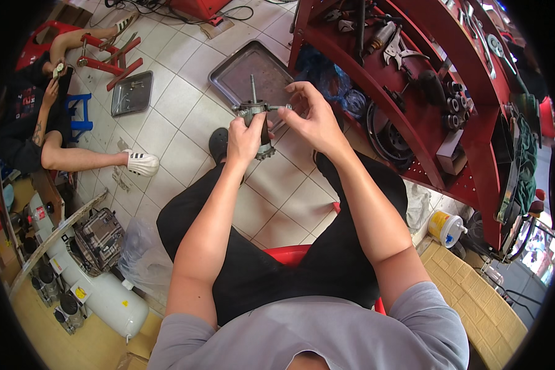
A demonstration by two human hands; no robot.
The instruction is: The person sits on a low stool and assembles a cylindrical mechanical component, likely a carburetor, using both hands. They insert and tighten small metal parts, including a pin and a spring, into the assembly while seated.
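Note:
In front of my knees, my left hand (245,137) is wrapped round a dark metal cylinder with a flanged top and a thin shaft (253,88) standing up from it. The cylinder's lower metal end (264,152) shows below my fingers. A short rod (276,108) sticks out sideways from the flange toward my right hand (317,117). That hand has its thumb and fingers apart and curved around the rod's end; whether the thumb touches it I cannot tell. Beyond the part, a grey metal tray (235,66) lies on the floor.
A red tool rack (472,151) with pliers and sockets stands at the right. At the left sits another person, a hand (50,92) holding a small object, near a smaller tray (131,98). A white tank (114,308) lies at lower left; a white bucket (445,228) is at right.

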